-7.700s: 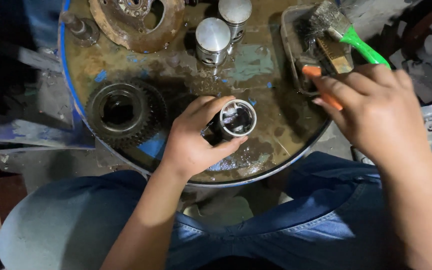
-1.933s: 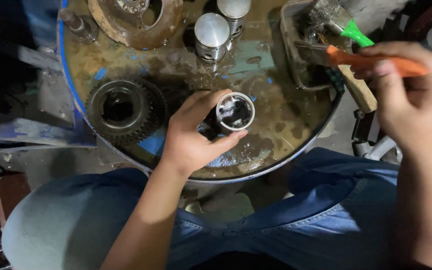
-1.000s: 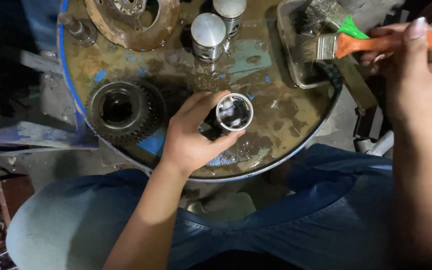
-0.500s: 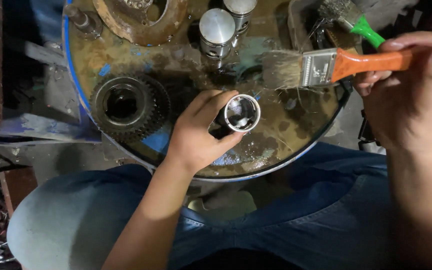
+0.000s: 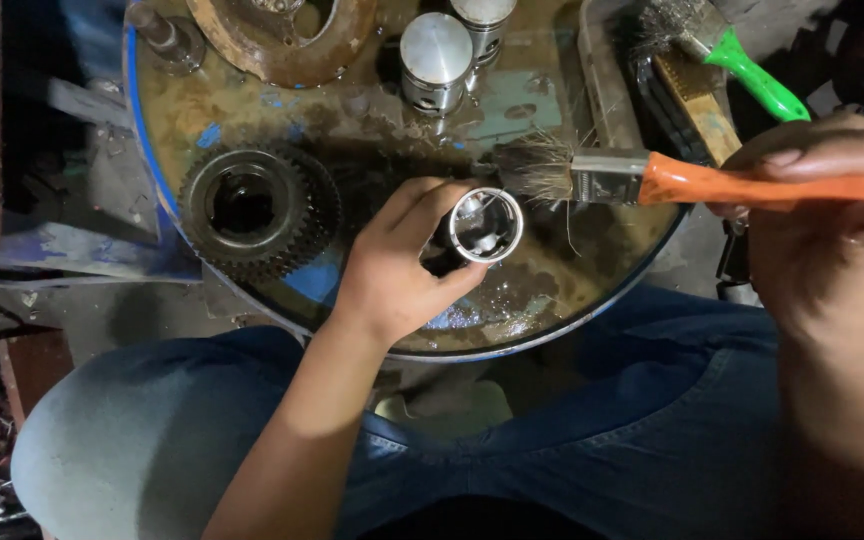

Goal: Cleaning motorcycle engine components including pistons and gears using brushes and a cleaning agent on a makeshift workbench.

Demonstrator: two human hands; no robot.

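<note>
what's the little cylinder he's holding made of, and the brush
Cylinder in the left hand: looks like bare metal, with a bright, shiny rim. Brush in the right hand: glossy orange handle, probably plastic, a dull metal band, and frayed, dirty bristles.

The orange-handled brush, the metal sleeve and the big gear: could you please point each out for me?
orange-handled brush (image 5: 752,184), head view, on the orange handle.
metal sleeve (image 5: 486,225), head view, on its open round end, held by the left hand (image 5: 392,275).
big gear (image 5: 252,205), head view, on its toothed ring.
</note>
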